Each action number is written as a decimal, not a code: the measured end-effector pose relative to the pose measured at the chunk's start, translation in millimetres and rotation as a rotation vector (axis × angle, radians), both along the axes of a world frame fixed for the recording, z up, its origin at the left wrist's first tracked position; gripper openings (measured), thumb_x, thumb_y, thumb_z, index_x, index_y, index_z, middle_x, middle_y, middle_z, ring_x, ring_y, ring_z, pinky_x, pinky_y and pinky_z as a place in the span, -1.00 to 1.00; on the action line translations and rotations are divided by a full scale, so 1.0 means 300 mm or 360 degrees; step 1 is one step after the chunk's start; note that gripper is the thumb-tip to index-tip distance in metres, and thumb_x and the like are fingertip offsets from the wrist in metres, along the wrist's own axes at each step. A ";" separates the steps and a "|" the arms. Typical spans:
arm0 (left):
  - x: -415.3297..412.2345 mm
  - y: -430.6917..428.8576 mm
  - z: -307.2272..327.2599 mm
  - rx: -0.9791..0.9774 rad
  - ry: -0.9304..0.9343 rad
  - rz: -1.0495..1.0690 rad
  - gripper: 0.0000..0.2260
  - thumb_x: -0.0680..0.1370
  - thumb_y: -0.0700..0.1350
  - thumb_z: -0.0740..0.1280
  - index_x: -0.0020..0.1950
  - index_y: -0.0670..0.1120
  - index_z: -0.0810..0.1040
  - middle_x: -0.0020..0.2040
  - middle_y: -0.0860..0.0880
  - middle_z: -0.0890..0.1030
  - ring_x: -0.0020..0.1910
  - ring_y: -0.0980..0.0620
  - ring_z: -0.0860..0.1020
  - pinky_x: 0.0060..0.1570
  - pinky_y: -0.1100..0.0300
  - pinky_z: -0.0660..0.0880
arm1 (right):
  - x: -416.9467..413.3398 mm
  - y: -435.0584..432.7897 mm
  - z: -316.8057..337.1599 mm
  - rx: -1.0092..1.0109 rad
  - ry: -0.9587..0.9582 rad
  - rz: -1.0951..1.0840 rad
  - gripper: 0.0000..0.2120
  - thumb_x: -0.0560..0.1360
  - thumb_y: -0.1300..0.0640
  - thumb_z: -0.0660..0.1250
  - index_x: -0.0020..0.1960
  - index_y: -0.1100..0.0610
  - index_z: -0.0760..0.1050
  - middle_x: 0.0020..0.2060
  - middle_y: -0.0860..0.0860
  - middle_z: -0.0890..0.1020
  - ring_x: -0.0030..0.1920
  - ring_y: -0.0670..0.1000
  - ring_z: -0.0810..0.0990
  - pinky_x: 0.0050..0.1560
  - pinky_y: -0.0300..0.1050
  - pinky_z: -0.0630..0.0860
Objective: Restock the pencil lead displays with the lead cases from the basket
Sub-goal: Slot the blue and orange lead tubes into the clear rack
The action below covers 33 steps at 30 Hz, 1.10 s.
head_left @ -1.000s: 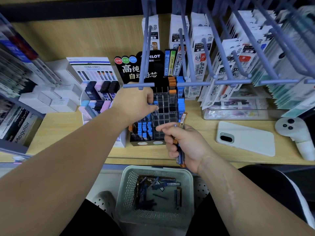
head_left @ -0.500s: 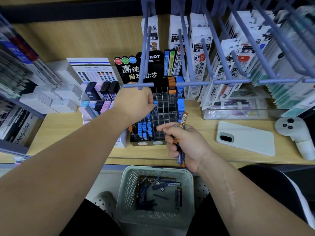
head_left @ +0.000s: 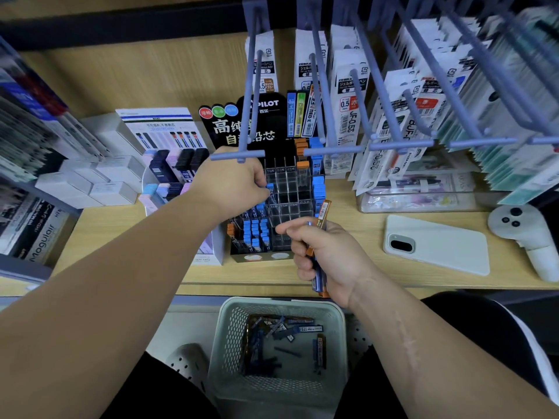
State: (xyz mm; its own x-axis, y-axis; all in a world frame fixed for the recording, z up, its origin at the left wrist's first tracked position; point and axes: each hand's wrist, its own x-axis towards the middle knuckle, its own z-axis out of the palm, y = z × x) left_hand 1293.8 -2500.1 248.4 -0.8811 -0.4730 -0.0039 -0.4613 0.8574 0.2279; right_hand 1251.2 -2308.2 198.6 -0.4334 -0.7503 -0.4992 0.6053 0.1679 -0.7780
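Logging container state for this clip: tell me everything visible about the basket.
The basket is pale grey-green and plastic-looking, rectangular with rounded corners and perforated walls. It stands upright and open-topped, below the front edge of the wooden shelf. Loose blue and orange lead cases lie jumbled on its bottom. The left hand and right hand are both clear of it.
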 end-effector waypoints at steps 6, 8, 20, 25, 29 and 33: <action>-0.017 0.005 0.001 -0.0032 -0.0093 -0.0046 -0.87 0.51 -0.02 0.45 -0.19 -0.04 0.66 -0.23 0.04 0.64 -0.19 0.06 0.56 -0.06 0.03 0.59 | -0.001 0.004 0.003 -0.0003 -0.0002 -0.0017 -0.81 0.60 0.28 0.28 0.09 0.24 0.66 -0.41 0.01 0.41 -0.47 -0.04 0.30 -0.46 -0.17 0.18; -0.014 0.005 0.001 0.0015 -0.0073 -0.0041 -0.86 0.52 -0.03 0.46 -0.23 -0.01 0.61 -0.29 0.10 0.59 -0.22 0.09 0.55 -0.08 0.09 0.55 | -0.001 0.004 0.004 -0.0002 -0.0005 -0.0025 -0.81 0.60 0.28 0.28 0.09 0.24 0.66 -0.42 0.01 0.41 -0.47 -0.05 0.30 -0.47 -0.18 0.19; -0.006 0.003 -0.014 0.0178 0.0019 -0.0134 -0.85 0.51 -0.11 0.46 -0.20 0.09 0.57 -0.34 0.23 0.52 -0.31 0.29 0.48 -0.12 0.21 0.51 | 0.003 -0.001 0.005 0.0003 -0.0003 -0.0005 -0.81 0.60 0.28 0.27 0.06 0.22 0.67 -0.42 0.00 0.41 -0.47 -0.05 0.30 -0.49 -0.20 0.21; -0.014 -0.004 -0.016 0.0131 0.0120 -0.0160 -0.94 0.48 -0.12 0.50 -0.14 -0.01 0.64 -0.32 0.17 0.52 -0.31 0.24 0.46 -0.15 0.15 0.51 | 0.003 -0.001 0.006 -0.0001 -0.0018 -0.0012 -0.81 0.60 0.29 0.27 0.05 0.21 0.67 -0.43 0.01 0.41 -0.48 -0.05 0.30 -0.50 -0.21 0.21; -0.028 -0.005 -0.011 0.0063 0.0077 -0.0174 -0.88 0.48 -0.08 0.50 -0.16 0.00 0.58 -0.30 0.14 0.52 -0.30 0.20 0.45 -0.26 0.23 0.39 | 0.002 -0.002 0.012 -0.0028 -0.0051 -0.0005 -0.81 0.60 0.30 0.26 0.04 0.21 0.66 -0.42 0.01 0.40 -0.48 -0.05 0.29 -0.50 -0.22 0.20; -0.021 -0.001 0.000 0.0169 0.0111 -0.0145 -0.87 0.47 -0.09 0.52 -0.13 -0.02 0.58 -0.28 0.07 0.58 -0.28 0.13 0.52 -0.20 0.15 0.51 | 0.002 0.002 0.032 -0.0188 -0.0176 0.0098 -0.80 0.61 0.31 0.26 0.11 0.24 0.64 -0.41 0.01 0.37 -0.48 -0.07 0.28 -0.51 -0.24 0.19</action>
